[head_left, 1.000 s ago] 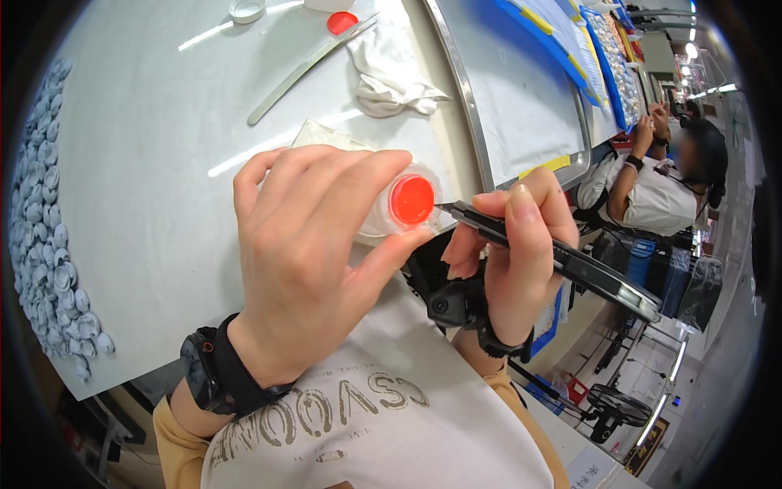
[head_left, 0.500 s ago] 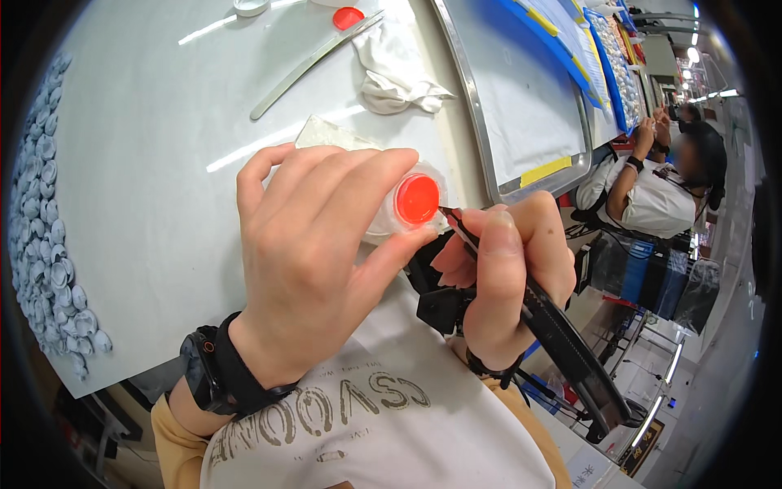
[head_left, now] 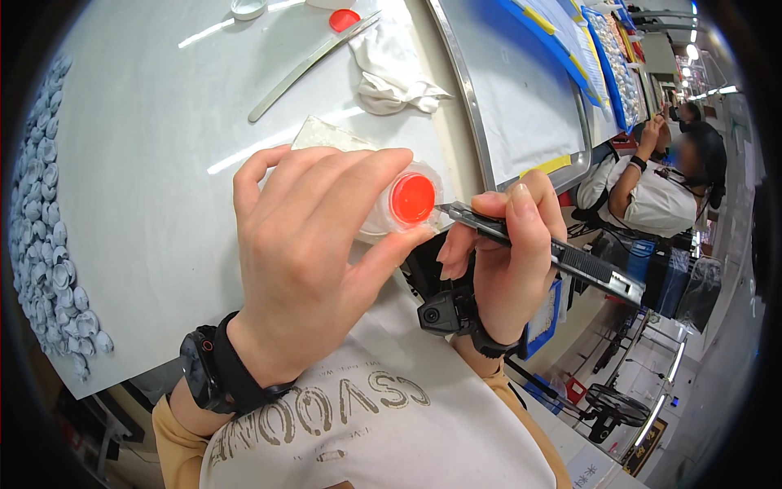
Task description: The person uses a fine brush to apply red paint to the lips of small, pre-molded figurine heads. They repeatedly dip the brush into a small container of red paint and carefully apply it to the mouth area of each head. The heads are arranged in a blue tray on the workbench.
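My left hand [head_left: 305, 220] is closed around a small translucent round piece with a bright red-orange disc-shaped centre [head_left: 413, 199], its thumb and index finger at the rim. Beneath that hand lies a pale block [head_left: 326, 135], mostly hidden. In my right hand [head_left: 513, 244] is a black utility knife [head_left: 582, 265], gripped between thumb and fingers. The knife's tip reaches the right edge of the translucent rim; whether it touches cannot be made out.
A white cloth [head_left: 397, 77] and a long metal tool [head_left: 314, 67] lie beyond my hands, near a red disc [head_left: 344, 20]. Several pale shell-like pieces [head_left: 49, 212] line the left edge. A metal tray [head_left: 521, 106] stands at right; a person [head_left: 639, 183] sits farther right.
The knife has swung to a flatter angle, its rear end rising to the right. My right hand has turned with it, while my left hand holds nearly the same place.
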Demonstrator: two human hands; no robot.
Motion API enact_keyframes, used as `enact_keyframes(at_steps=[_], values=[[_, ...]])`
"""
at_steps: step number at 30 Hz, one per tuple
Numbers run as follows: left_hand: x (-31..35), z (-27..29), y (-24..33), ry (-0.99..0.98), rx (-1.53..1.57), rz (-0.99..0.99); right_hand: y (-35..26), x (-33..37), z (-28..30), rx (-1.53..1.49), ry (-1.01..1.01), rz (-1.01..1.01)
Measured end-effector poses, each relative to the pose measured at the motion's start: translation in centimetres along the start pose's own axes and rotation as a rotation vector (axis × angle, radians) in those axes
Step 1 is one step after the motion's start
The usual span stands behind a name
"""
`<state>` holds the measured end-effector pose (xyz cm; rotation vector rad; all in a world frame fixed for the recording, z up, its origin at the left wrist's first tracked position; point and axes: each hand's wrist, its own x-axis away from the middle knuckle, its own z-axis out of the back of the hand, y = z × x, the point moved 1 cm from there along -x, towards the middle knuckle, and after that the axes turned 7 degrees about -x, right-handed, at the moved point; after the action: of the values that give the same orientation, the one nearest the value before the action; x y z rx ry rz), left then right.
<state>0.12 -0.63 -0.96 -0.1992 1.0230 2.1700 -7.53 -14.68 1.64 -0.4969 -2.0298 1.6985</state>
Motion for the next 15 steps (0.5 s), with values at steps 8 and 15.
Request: enact_keyframes(at_steps=[8, 15], values=[[-0.1, -0.1, 0.0, -0.005, 0.013, 0.01, -1.9, 0.2, -1.7, 0.482, -0.026, 0.222], [0.0, 0.0, -0.2, 0.002, 0.003, -0.009, -1.9, 1.1, -3.3, 0.859, -0.101, 0.45]])
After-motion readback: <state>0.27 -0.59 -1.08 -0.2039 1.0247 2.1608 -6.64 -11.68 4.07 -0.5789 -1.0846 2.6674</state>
